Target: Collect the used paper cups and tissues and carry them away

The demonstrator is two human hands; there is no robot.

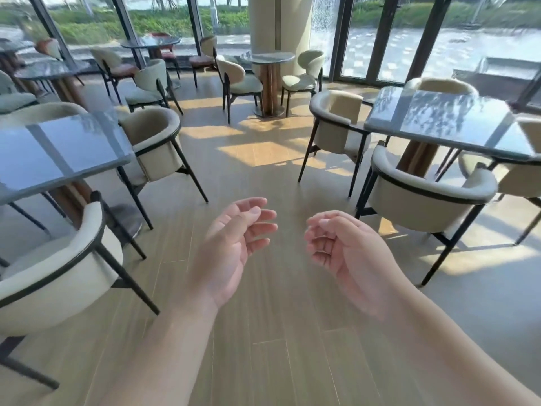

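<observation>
While held palm-up over pale wood-plank floor [263, 332], bare left hand [231, 247] and bare right hand [348, 253] loosely curled, holding nothing. No cups or tissues visible on glossy grey tabletops [55, 153] beside either hand. Forearms cut off below.

Left table [58, 153] and right table [456, 124] cut by frame edges; left forearm [175, 332] motion-blurred (far chairs [52, 48] too small to detail).

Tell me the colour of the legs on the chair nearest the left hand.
Black, thin metal legs under a cream chair, seen in the head view.
</observation>
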